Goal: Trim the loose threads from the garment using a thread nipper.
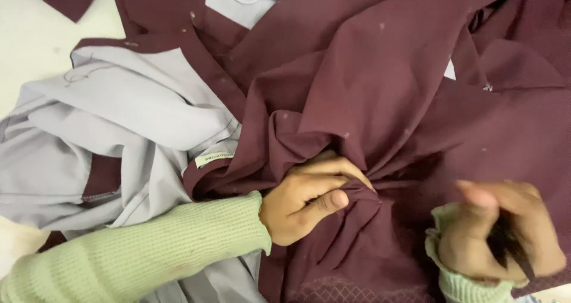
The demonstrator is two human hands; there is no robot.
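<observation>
My left hand point(306, 199) pinched a bunched fold of the soft, limp maroon garment point(380, 101) spread over the table point(30, 35), beside its grey lining point(119, 118), while my blurred right hand point(499, 231) curled shut around a thin dark tool point(518, 256).

Your right hand point(502, 231) at four o'clock is motion-blurred; the dark thing it grips is unreadable. The maroon garment point(380, 83) runs off the twelve and three o'clock edges.

Maroon fabric point(380, 83), plain, tiny pale flecks; faint diamond stitching along lower edge. Pale lavender-grey fabric point(119, 112), plain. Small white label point(214, 158). Light green ribbed knit sleeves point(148, 255). Table point(30, 35) off-white.
</observation>
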